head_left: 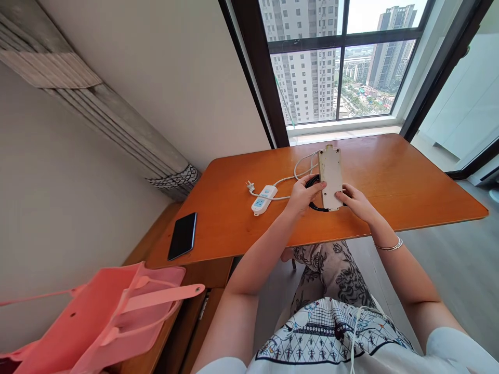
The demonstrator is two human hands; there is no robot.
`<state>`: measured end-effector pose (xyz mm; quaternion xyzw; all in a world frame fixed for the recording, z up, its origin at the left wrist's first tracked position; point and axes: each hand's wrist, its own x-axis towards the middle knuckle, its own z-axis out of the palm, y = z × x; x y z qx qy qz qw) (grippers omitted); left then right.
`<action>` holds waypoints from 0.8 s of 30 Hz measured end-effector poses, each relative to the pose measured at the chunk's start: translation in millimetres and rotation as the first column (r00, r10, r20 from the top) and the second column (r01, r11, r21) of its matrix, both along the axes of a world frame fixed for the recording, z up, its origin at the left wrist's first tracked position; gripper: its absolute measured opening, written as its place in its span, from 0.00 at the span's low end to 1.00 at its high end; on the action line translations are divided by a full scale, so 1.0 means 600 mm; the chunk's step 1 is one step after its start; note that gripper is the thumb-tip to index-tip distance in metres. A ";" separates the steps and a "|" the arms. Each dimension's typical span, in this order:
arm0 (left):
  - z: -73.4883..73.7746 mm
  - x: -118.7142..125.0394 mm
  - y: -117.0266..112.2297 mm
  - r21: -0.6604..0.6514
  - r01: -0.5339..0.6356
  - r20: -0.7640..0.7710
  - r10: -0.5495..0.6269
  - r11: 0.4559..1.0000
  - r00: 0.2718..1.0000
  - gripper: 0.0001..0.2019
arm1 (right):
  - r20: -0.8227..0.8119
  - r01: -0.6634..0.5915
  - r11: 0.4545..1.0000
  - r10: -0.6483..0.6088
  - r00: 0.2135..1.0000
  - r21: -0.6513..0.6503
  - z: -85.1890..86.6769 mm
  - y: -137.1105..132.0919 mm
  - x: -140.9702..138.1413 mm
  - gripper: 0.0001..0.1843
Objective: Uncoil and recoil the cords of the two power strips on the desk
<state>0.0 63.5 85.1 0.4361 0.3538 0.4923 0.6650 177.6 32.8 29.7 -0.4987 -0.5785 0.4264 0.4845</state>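
Observation:
A long beige power strip (330, 175) lies back-side up on the orange wooden table (409, 182), with a black coiled cable (315, 206) under its near end. My left hand (303, 194) grips the strip's near left edge, fingers curled round it. My right hand (354, 201) holds the near right corner with its fingertips. A small white power strip with blue sockets (263, 199) lies left of my left hand; its white cord (300, 169) loops back toward the big strip.
A black phone (183, 235) lies face up near the table's left front corner. A pink tote bag (101, 317) sits at lower left on a wooden bench. A large window stands behind the table, a wall to the left.

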 end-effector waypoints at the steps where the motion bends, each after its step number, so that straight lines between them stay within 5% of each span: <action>1: 0.001 0.003 -0.001 0.001 -0.030 0.022 0.030 1.000 0.999 0.27 | -0.028 -0.039 0.999 0.039 0.999 -0.004 -0.003 -0.002 -0.002 0.32; 4: -0.001 0.013 -0.002 0.001 -0.096 0.083 0.096 0.995 0.992 0.26 | -0.102 -0.050 0.998 0.052 0.993 0.023 -0.015 -0.002 -0.012 0.34; 8: -0.011 0.018 -0.001 -0.038 -0.106 0.150 0.110 0.994 0.982 0.25 | -0.144 0.224 0.971 -0.210 0.967 0.084 -0.040 -0.002 -0.017 0.40; 11: -0.017 0.019 0.004 -0.088 -0.112 0.203 0.128 0.990 0.971 0.22 | -0.376 0.369 0.929 -0.354 0.857 -0.034 -0.059 -0.013 -0.022 0.47; 14: -0.023 0.023 0.006 -0.125 -0.152 0.262 0.181 0.980 0.948 0.19 | -0.682 0.187 0.930 -0.360 0.637 -0.315 -0.064 -0.032 -0.039 0.45; 16: -0.029 0.029 0.004 -0.138 -0.174 0.284 0.208 0.975 0.936 0.20 | -0.788 -0.023 0.934 -0.286 0.545 -0.356 -0.056 -0.043 -0.055 0.42; 18: -0.036 0.036 -0.002 -0.145 -0.174 0.285 0.209 0.974 0.935 0.21 | -0.815 -0.088 0.951 -0.203 0.543 -0.296 -0.042 -0.048 -0.067 0.39; 24: -0.059 0.052 -0.016 -0.147 -0.131 0.251 0.165 0.980 0.954 0.25 | -0.710 0.186 0.961 -0.275 0.648 -0.203 -0.017 -0.029 -0.072 0.33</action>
